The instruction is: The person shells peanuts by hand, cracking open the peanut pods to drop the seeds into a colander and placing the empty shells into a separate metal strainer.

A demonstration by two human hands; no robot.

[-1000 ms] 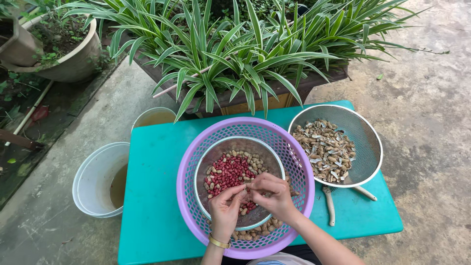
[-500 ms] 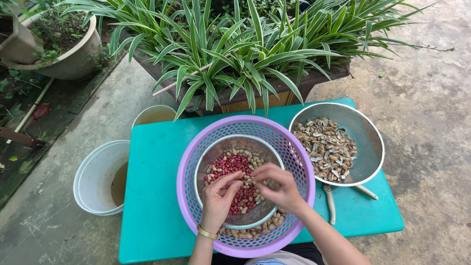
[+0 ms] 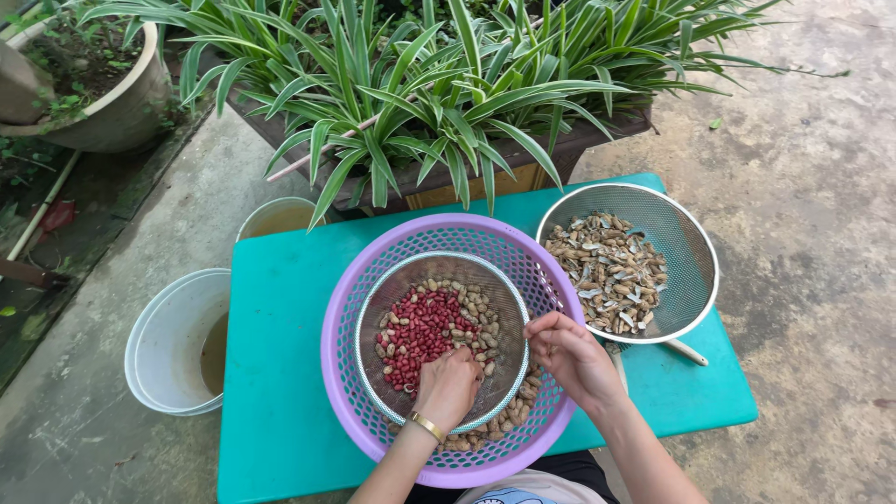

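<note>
A purple plastic basket (image 3: 373, 257) sits on a teal table (image 3: 280, 317). Inside it rests a metal bowl (image 3: 509, 299) with red shelled peanuts (image 3: 420, 331) and some unshelled ones. More unshelled peanuts (image 3: 476, 437) lie in the basket under the bowl. My left hand (image 3: 450, 385), with a gold bracelet, reaches into the bowl, fingers curled down onto the peanuts. My right hand (image 3: 569, 355) hovers over the basket's right rim, fingers pinched; what it holds is too small to tell.
A metal strainer (image 3: 686, 233) full of empty peanut shells (image 3: 607, 271) stands at the table's right. A white bucket (image 3: 168, 341) and a second bucket (image 3: 275, 217) stand on the concrete at left. Striped-leaf plants (image 3: 439, 84) in a planter border the far side.
My hands have come apart. The left one dropped into the bowl onto the peanuts, and the right one moved right, toward the basket's rim.
</note>
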